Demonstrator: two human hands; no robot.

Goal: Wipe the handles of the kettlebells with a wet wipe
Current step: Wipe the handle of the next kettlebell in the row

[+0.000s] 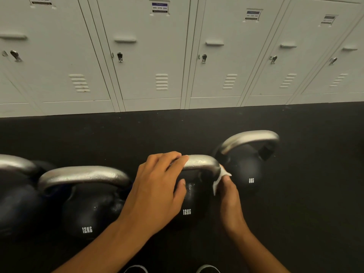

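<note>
Four black kettlebells stand in a row on the dark floor in front of a bank of shut grey lockers, so their contents can't be seen. The left hand curls over the left end of the silver handle of the middle 12KG kettlebell. The right hand pinches a white wet wipe against that handle's right bend. An 8KG kettlebell sits just beside it, and another 12KG kettlebell stands to the left.

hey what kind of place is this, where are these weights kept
Most likely a gym locker room: a row of grey lockers with "GYM" labels, kettlebells marked 12KG and 8KG, and a dark rubber-like floor.
</note>
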